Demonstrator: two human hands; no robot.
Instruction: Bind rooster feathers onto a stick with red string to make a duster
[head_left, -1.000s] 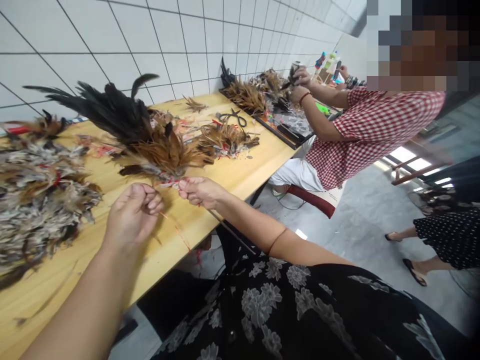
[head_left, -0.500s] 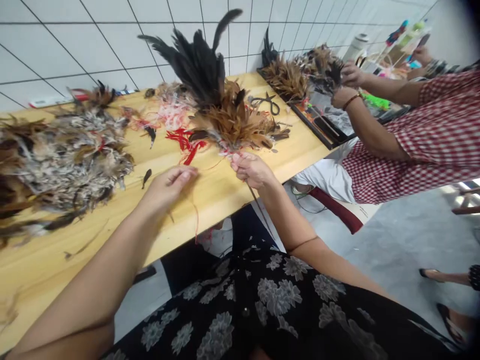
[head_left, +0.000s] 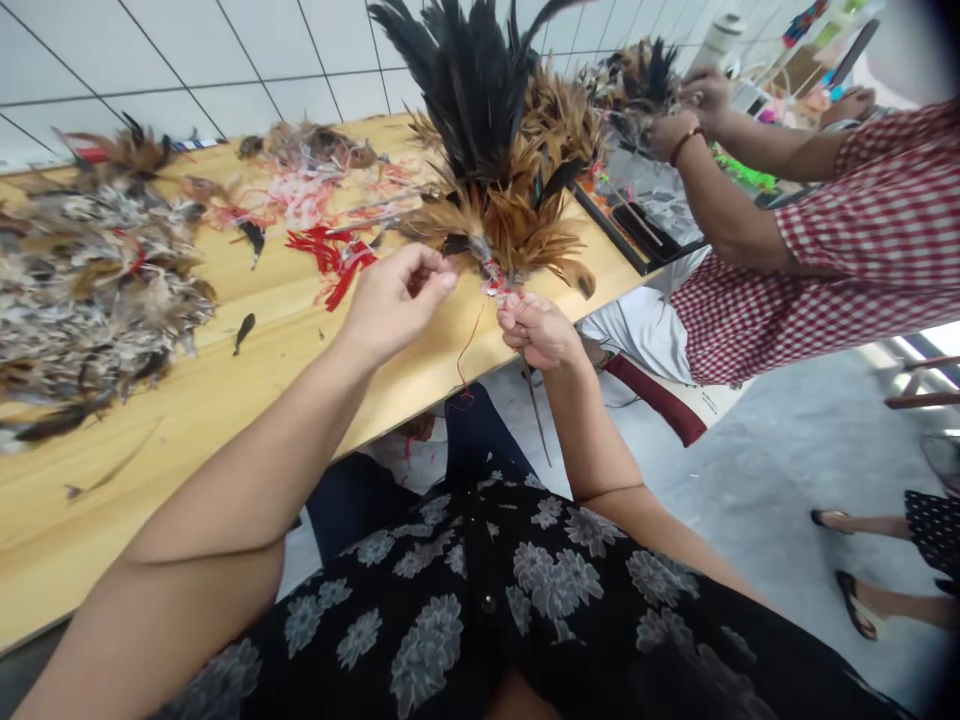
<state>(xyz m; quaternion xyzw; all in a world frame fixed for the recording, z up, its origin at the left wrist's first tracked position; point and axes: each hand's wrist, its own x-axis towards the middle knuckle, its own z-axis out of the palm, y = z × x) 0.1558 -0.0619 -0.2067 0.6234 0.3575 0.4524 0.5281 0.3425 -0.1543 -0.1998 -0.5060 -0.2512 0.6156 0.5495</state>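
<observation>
My right hand (head_left: 538,330) is closed round the thin stick of a feather duster (head_left: 517,215), just under its feathers. Long black feathers stand at the top and brown ones flare out below; red and white binding shows at the base. The bare end of the stick (head_left: 537,410) points down past the table edge. Close to the left of the binding, my left hand (head_left: 405,300) has thumb and fingers pinched; anything between them is too small to make out. A loose red thread (head_left: 471,340) hangs from the base between my hands.
Red strips (head_left: 330,258) and a large heap of mottled feathers (head_left: 97,290) lie on the wooden table (head_left: 300,385). At right, a person in a checked shirt (head_left: 862,240) handles dark feathers (head_left: 649,85) over a black tray (head_left: 634,255). A tiled wall (head_left: 262,50) stands behind.
My view has shifted. The feather duster is now more upright and nearer the tray, still in my right hand. My left hand has come up and right to the binding, its fingers more curled.
</observation>
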